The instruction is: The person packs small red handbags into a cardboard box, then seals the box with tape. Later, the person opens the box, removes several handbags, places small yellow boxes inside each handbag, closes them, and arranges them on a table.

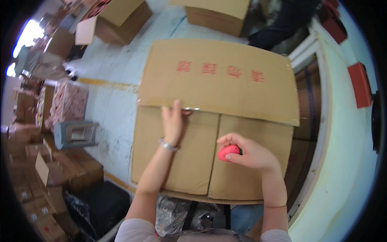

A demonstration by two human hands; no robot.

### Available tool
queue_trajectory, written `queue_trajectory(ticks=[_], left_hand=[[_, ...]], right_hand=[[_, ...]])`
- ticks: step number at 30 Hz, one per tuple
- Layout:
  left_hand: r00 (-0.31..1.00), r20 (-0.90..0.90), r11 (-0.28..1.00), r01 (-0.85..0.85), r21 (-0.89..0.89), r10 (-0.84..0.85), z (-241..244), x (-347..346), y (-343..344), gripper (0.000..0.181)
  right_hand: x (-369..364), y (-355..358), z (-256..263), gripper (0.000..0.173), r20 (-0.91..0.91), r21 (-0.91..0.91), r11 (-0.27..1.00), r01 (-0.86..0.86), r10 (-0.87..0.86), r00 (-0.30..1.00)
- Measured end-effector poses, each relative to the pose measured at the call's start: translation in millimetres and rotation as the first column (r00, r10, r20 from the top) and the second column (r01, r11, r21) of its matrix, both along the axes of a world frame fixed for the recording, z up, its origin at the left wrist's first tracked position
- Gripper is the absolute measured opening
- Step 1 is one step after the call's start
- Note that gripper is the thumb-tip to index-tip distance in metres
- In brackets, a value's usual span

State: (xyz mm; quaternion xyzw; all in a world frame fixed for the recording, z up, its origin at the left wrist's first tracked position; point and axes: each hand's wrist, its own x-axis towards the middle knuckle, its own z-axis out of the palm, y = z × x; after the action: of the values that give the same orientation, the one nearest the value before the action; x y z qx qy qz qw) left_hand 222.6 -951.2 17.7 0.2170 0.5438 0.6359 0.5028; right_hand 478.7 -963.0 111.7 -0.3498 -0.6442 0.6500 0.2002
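Note:
Before me is a large cardboard box (190, 151) with its top flaps folded inward. The far flap (211, 87) bears red printed characters and overlaps two side flaps, which meet along a narrow seam. My left hand (173, 124), with a metal-band watch at the wrist, is at the near edge of the far flap, fingers apart and fingertips over the edge. A shiny strip, perhaps tape, shows beside it. Above the right side flap, my right hand (252, 152) holds a rounded pinkish-red object (229, 152) with a dark green end, partly covered by the fingers.
Cardboard boxes (121, 21) stand beyond on the pale floor. A grey-blue stool (75, 134), stacked cartons (78, 169) and a black covered box (99, 205) are at left. A white-framed ledge (320, 169) runs along the right. A person's dark-clothed leg (281, 27) is at top right.

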Motion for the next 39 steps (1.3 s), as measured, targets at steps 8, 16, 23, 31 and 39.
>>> queue_trajectory(ticks=[8,16,23,31,39], left_hand=[[0.963,-0.270,0.984,0.054,0.170,-0.006,-8,2,2,0.029],[0.866,-0.432,0.947,0.313,0.079,-0.250,-4,7,-10,0.047],[0.541,-0.807,0.939,0.090,0.333,0.234,26,-17,41,0.094],[-0.335,-0.923,0.969,0.091,-0.229,-0.187,51,-51,268,0.067],[-0.231,-0.675,0.692,0.010,-0.721,-0.700,21,-53,307,0.068]], right_hand=[[-256,113,32,0.019,0.372,0.605,0.608,-0.513,0.354,0.858],[-350,201,28,0.028,0.847,0.445,0.510,-0.736,0.029,0.531],[-184,152,111,0.022,-0.282,0.872,0.372,0.318,-0.149,0.948],[36,28,-84,0.027,-0.046,0.912,0.203,0.356,-0.812,0.582],[38,35,-95,0.025,-0.040,0.750,0.295,0.591,-0.873,0.487]])
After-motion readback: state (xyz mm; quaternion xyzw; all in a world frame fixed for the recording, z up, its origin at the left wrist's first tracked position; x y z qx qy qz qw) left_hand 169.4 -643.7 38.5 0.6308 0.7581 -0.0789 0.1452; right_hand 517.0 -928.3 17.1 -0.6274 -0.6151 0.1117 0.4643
